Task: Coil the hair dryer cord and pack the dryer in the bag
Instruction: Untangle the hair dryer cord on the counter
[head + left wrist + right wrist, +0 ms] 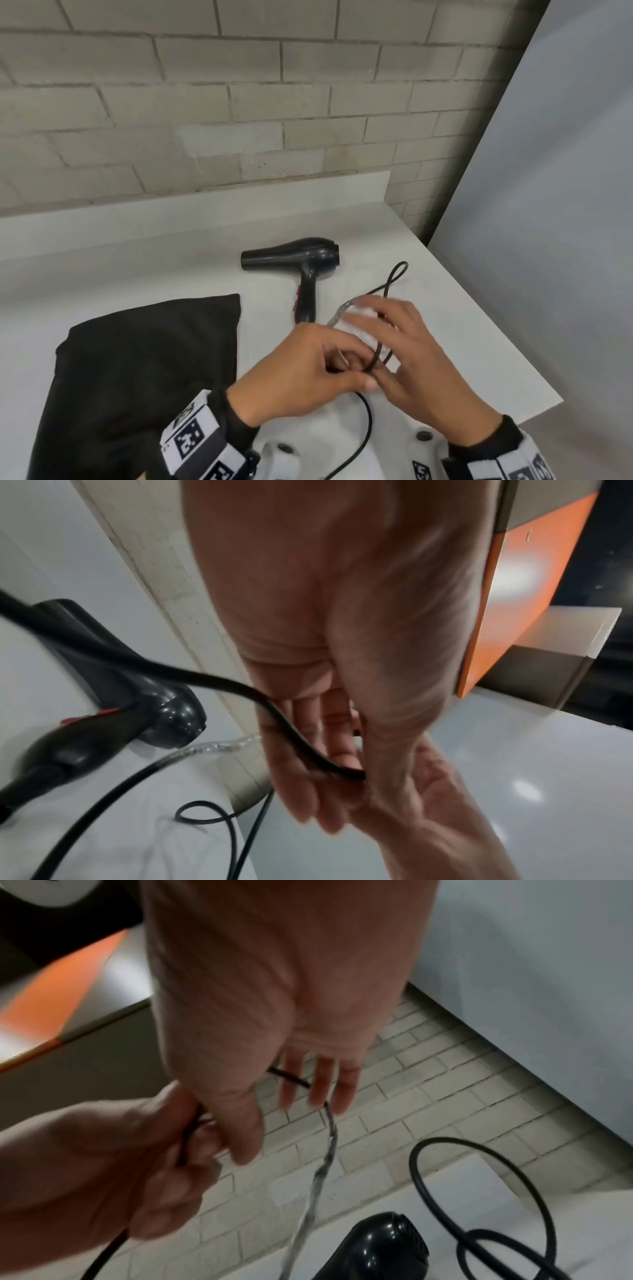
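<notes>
now the cord [376, 349] is between both hands, above the near right part of the white tabletop [137, 260]. the left hand [308, 370] has its fingers curled around gathered turns of cord and pinches them with the thumb; the right hand [411, 353] has its fingers rather straight, and the cord passes across them (it is blurred, so i cannot say surely if it pinches the cord or only guides it). one part of the cord looks covered by a clear wrap [322, 1172].

the hair dryer [301, 263] lies on its side near the middle of the tabletop, closer to the back edge, nozzle toward the left. a loose loop of cord lies just beside it, toward the right edge, and another length falls over the near edge. the bag [137, 370] — black and flat — lies on the near left part, apart from the dryer.

i judge the cord is thin, flexible and a little springy, so loops can open if the pinch is weak — better to hold them at one crossing point. the dryer seems hard plastic, smooth and not heavy; its handle is the natural place to take. the bag is soft cloth and its mouth will need opening.

behind the back edge stands a pale brick wall [239, 102], and on the right a plain grey panel [548, 205].
</notes>
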